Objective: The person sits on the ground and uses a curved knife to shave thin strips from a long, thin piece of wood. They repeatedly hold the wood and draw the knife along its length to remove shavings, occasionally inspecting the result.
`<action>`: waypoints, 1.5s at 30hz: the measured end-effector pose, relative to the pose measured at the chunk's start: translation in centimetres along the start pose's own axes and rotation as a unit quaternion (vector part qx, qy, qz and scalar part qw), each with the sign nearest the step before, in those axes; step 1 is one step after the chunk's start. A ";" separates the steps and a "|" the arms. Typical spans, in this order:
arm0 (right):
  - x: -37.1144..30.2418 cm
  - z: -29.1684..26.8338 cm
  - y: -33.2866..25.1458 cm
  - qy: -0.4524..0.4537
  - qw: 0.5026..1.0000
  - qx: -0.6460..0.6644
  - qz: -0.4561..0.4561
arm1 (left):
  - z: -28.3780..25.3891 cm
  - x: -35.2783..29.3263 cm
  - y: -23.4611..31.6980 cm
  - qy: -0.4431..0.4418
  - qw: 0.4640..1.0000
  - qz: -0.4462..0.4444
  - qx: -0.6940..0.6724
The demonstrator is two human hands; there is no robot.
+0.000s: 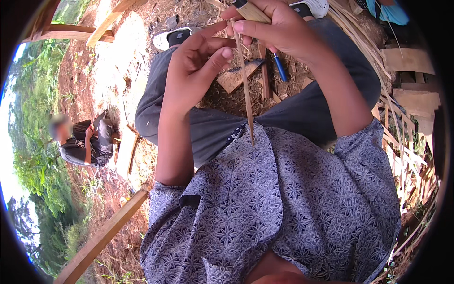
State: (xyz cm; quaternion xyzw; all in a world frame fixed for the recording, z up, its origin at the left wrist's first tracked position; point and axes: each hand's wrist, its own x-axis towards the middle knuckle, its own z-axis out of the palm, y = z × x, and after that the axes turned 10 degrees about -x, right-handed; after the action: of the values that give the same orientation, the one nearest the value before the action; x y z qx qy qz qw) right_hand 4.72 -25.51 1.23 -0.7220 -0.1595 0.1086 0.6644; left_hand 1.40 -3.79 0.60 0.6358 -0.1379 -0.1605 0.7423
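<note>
My right hand [288, 33] is closed around a pale wooden tool handle [255, 13] with a dark collar. The tool's working end lies beyond the upper edge of the picture. Between that hand's thumb and fingers is also a thin, pale strip of wood or bamboo [247, 92], hanging toward my shirt. My left hand [191, 71] is just left of the strip's upper end. Its fingers and thumb are apart, and nothing shows between them. Whether its fingertips touch the strip, I cannot tell.
Between my legs lie a wooden block [232, 81], a narrow wooden stick [265, 75] and a blue-handled item [280, 68], among shavings. Long split strips [364, 42] are heaped at right. A wooden beam [104, 236] slants at lower left. Another person [87, 144] sits at left.
</note>
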 end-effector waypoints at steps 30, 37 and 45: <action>-4.6 -0.1 9.6 -0.043 0.955 -0.188 0.226 | -4.9 -2.3 -11.4 0.219 0.968 0.062 0.109; -5.5 5.4 13.2 -0.008 0.966 -0.079 0.246 | -3.4 -2.9 -11.4 0.241 0.944 0.070 0.216; -6.2 6.7 18.4 -0.002 0.967 -0.128 0.222 | -4.3 -2.6 -12.2 0.262 0.882 0.169 0.354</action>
State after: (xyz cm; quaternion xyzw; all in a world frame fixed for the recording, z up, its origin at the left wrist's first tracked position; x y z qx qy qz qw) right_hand -1.96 -22.83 -18.05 -0.8180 -0.0087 0.2334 0.5257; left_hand -0.01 -0.55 -12.15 0.8420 -0.0910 0.1990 0.4931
